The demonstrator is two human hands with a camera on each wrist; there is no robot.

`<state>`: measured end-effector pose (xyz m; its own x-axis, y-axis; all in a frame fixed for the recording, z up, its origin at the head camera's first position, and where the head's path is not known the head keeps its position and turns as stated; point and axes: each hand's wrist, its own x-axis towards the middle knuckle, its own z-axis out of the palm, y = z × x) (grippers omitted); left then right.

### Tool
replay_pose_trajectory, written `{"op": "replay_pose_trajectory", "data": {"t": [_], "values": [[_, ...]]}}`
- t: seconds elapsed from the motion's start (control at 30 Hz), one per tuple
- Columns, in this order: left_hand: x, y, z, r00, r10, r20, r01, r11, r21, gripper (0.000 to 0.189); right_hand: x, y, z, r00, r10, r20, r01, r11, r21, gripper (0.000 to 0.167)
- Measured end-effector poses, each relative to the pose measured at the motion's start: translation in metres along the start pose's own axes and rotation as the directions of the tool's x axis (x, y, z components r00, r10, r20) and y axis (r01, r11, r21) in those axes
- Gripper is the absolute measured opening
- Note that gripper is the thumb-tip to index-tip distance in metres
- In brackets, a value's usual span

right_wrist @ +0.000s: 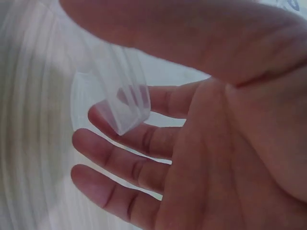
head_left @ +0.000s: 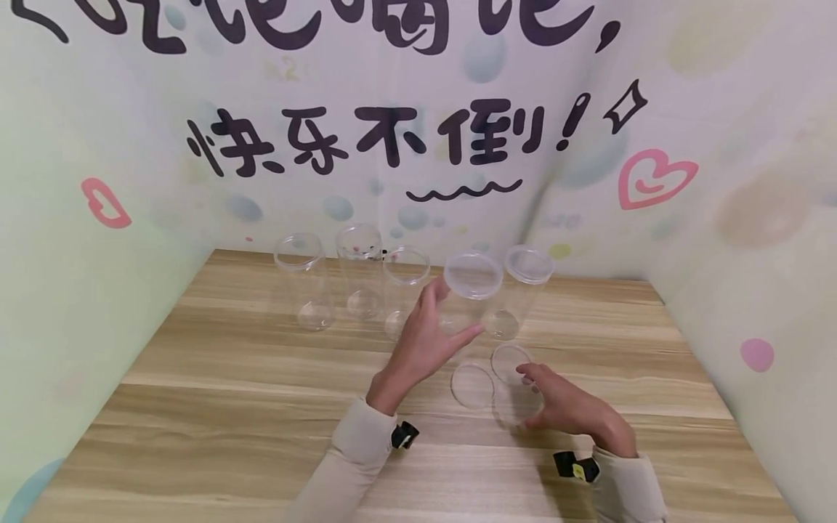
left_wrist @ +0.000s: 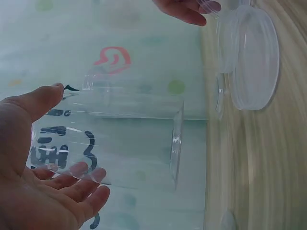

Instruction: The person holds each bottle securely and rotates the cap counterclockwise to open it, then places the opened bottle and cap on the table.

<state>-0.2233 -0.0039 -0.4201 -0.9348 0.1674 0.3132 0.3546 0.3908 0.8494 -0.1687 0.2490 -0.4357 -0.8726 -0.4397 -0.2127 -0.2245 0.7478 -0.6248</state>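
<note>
My left hand (head_left: pixel 425 338) grips a clear plastic cup (left_wrist: pixel 129 148) near its top, with fingers and thumb around its side. A lid (head_left: pixel 474 274) covers this cup's mouth, and its base hangs above the table in the left wrist view. Lower and to the right, my right hand (head_left: pixel 565 403) pinches the edge of a clear round lid (right_wrist: pixel 127 96) between thumb and fingers, low over the table. Two more clear lids, a left one (head_left: pixel 472 386) and a far one (head_left: pixel 511 361), lie flat beside it.
Behind my left hand, clear cups stand in a row: a left cup (head_left: pixel 306 290), a second cup (head_left: pixel 360 272), a third cup (head_left: pixel 407 267) and a lidded cup (head_left: pixel 528 272) on the right. Printed cloth walls (head_left: pixel 739 254) enclose the wooden table (head_left: pixel 216 421) at the back and sides.
</note>
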Motion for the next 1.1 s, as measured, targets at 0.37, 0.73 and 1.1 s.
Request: {"op": "replay_pose_trajectory", "data": {"t": [0.37,0.73,1.1], "values": [[-0.006,-0.003,-0.024,0.995,0.099,-0.025,-0.099,0.995,-0.002,0.107,0.006,-0.005,0.012,0.999,0.011,-0.040,-0.017,0.989,-0.147,0.078],[-0.010,0.002,-0.037,0.994,0.101,-0.029,-0.101,0.995,0.026,0.085,0.012,-0.006,0.023,0.993,0.080,-0.084,-0.091,0.986,-0.137,0.082],[-0.010,0.002,-0.037,0.991,0.121,0.052,-0.119,0.992,-0.033,0.093,0.015,-0.009,0.028,0.987,0.101,-0.126,-0.121,0.978,-0.168,0.083]]}}
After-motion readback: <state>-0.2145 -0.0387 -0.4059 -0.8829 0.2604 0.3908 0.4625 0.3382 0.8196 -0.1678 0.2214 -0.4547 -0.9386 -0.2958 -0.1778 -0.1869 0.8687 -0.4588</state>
